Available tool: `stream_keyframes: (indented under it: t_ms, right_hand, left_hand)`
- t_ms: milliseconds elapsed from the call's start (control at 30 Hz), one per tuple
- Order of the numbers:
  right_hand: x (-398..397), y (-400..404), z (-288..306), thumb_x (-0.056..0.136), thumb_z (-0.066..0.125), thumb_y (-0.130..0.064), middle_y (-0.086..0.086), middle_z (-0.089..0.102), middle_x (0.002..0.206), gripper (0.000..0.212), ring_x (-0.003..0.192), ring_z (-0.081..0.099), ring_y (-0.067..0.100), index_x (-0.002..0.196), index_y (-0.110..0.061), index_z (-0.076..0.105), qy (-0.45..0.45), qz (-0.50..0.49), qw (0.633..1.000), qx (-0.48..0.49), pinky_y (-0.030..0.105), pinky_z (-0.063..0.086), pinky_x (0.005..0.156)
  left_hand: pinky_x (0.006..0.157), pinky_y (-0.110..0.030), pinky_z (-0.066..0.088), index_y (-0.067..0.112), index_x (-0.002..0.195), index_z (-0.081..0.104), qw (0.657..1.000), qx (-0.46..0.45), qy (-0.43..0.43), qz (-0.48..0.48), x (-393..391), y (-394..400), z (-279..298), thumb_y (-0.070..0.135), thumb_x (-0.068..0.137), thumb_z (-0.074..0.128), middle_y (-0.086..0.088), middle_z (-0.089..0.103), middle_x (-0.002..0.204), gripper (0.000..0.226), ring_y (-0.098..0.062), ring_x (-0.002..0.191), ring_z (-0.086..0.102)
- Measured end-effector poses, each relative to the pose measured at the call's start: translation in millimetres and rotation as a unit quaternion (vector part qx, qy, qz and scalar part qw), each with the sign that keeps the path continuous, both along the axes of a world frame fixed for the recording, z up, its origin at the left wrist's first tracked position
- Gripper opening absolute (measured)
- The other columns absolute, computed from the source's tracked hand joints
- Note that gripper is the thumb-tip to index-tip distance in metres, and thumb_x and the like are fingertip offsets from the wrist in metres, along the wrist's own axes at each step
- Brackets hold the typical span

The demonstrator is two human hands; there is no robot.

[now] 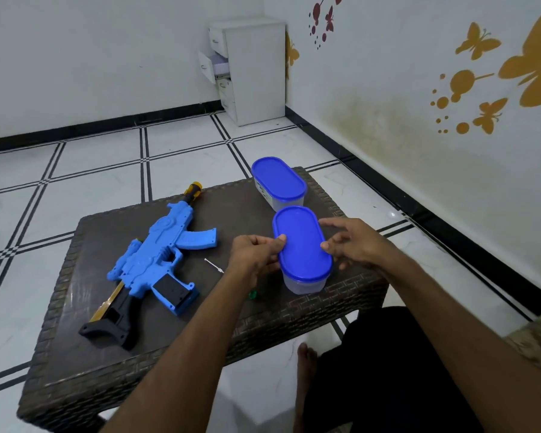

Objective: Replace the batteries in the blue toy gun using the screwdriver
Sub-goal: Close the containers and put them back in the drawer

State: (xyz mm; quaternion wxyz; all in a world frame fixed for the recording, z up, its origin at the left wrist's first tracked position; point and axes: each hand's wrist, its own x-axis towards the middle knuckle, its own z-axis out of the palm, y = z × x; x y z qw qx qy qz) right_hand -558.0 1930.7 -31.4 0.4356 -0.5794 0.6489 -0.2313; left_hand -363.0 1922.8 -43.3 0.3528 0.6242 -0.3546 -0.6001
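The blue toy gun [156, 260] lies on its side on the left half of the dark wicker table [107, 354], black stock toward me, yellow muzzle away. A screwdriver [214, 265] lies to its right, its metal shaft showing and its green handle mostly hidden under my left forearm. My left hand [253, 253] holds the left edge of the near oval container's blue lid [302, 245], thumb on top. My right hand [353, 242] sits at the lid's right edge with fingers spread, touching it lightly. No batteries are visible.
A second oval container with a blue lid [277, 179] stands at the table's far edge, right behind the near one. A white drawer cabinet [250, 70] stands in the room's corner. My bare foot [305, 357] rests on the tiled floor beside the table.
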Motion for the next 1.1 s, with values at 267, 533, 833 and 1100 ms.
stream_keyframes:
  t_ms: [267, 533, 833, 1100]
  right_hand:
    - [-1.6, 4.9, 20.2, 0.076, 0.083, -0.018, 0.009, 0.056, 0.128, 0.099, 0.099, 0.07, 0.026, 0.153, -0.022, 0.021, 0.053, 0.145, 0.983, 0.097, 0.043, 0.062, 0.076]
    - [6.5, -3.5, 14.2, 0.079, 0.081, -0.016, 0.014, 0.044, 0.143, 0.116, 0.088, 0.074, 0.028, 0.156, -0.016, -0.006, 0.139, 0.15, 0.973, 0.107, 0.045, 0.06, 0.084]
    - [18.8, -18.9, 27.0, 0.068, 0.083, -0.051, 0.02, 0.006, 0.161, 0.135, 0.147, 0.019, 0.037, 0.154, -0.008, -0.011, 0.421, 0.238, 0.874, 0.043, 0.046, 0.032, 0.116]
    - [40.2, -61.7, 29.7, 0.058, 0.087, -0.056, 0.014, -0.024, 0.16, 0.151, 0.149, -0.017, 0.03, 0.151, -0.003, -0.02, 0.501, 0.347, 0.791, 0.049, 0.047, 0.009, 0.123]
  left_hand:
    - [0.067, -0.034, 0.061, 0.014, 0.116, 0.052, 0.99, 0.058, -0.025, -0.125, 1.1, 10.5, 18.9, 0.01, 0.078, 0.079, -0.012, 0.067, 0.11, 0.046, -0.023, 0.089, 0.07]
    - [0.057, -0.03, 0.061, 0.013, 0.122, 0.048, 0.991, 0.063, -0.001, -0.119, 0.2, 11.4, 10.6, 0.001, 0.078, 0.076, -0.016, 0.067, 0.107, 0.054, -0.023, 0.079, 0.068]
    - [0.054, -0.033, 0.058, 0.011, 0.13, 0.042, 0.987, 0.066, -0.043, -0.143, -5.1, 13.4, 26.0, -0.002, 0.08, 0.074, -0.019, 0.06, 0.12, 0.061, -0.025, 0.078, 0.064]
    - [0.055, -0.031, 0.059, 0.01, 0.13, 0.044, 0.986, 0.081, -0.006, -0.146, 0.1, 10.2, 22.3, -0.003, 0.081, 0.072, -0.014, 0.063, 0.101, 0.058, -0.02, 0.076, 0.064]
